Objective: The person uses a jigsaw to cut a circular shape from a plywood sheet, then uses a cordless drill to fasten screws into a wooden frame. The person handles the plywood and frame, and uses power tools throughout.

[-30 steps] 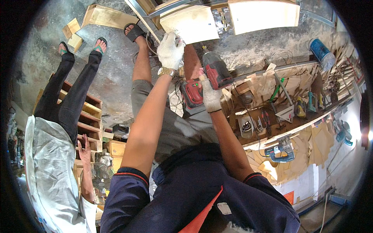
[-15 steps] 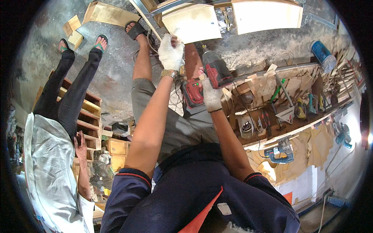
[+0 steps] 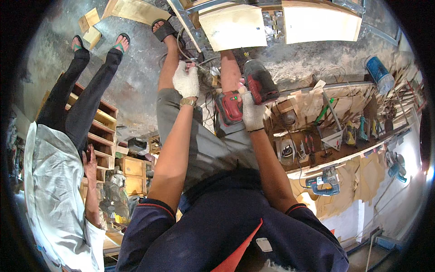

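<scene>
My right hand [image 3: 252, 112], in a white knit glove with bare fingertips, grips a red and black cordless drill [image 3: 259, 82]. The drill's bit points away from me, toward a pale wooden panel [image 3: 233, 28], and stands apart from it. Its red battery [image 3: 229, 108] shows left of the hand. My left hand [image 3: 186, 81], gloved the same way with a gold watch at the wrist, is raised over my leg. Its fingers are curled in, and whatever they may hold is hidden. Silvery hinges [image 3: 273, 25] sit between that panel and a second pale panel [image 3: 322, 22].
At the left stands another person [image 3: 61, 181] beside wooden box shelves [image 3: 103, 131]. A long trough of tools and offcuts [image 3: 326, 131] runs along the right, with a blue jigsaw [image 3: 324, 182] near it. A blue bucket [image 3: 379, 72] and a cable [image 3: 181, 43] lie farther off.
My left hand has drawn back from the near panel's edge, toward me and slightly left. The drill stays in my right hand. The view has shifted slightly.
</scene>
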Demonstrator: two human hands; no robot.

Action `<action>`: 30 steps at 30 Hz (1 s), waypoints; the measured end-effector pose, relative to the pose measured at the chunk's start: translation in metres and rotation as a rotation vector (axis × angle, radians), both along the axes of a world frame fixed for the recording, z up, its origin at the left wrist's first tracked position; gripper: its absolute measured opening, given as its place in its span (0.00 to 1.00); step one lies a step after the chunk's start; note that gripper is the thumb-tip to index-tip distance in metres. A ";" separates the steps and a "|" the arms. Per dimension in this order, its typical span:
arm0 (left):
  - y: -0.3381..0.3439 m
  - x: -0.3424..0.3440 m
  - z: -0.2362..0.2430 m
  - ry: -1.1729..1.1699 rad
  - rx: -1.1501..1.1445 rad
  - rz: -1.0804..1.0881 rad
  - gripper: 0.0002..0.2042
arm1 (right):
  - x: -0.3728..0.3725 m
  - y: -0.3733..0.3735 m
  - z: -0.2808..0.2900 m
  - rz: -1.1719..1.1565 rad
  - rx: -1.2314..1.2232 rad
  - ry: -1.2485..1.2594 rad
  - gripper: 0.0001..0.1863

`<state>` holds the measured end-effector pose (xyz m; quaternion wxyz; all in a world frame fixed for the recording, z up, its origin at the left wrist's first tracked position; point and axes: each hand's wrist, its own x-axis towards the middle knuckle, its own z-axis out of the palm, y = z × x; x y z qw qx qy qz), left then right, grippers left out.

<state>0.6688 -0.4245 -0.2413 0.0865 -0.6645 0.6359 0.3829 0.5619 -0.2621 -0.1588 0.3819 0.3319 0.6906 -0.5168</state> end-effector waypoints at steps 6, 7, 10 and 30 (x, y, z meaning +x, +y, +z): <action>0.000 0.040 0.018 -0.099 -0.101 0.069 0.11 | -0.007 0.012 -0.002 0.512 0.132 0.342 0.13; -0.002 0.050 0.020 -0.141 -0.058 0.086 0.11 | -0.012 0.008 0.002 0.578 0.137 0.368 0.13; -0.011 0.071 0.016 -0.072 -0.237 0.208 0.14 | -0.029 -0.009 0.020 0.749 0.130 0.348 0.12; -0.119 0.166 -0.090 0.236 -0.108 0.497 0.15 | 0.091 -0.057 -0.065 0.726 -0.250 0.030 0.21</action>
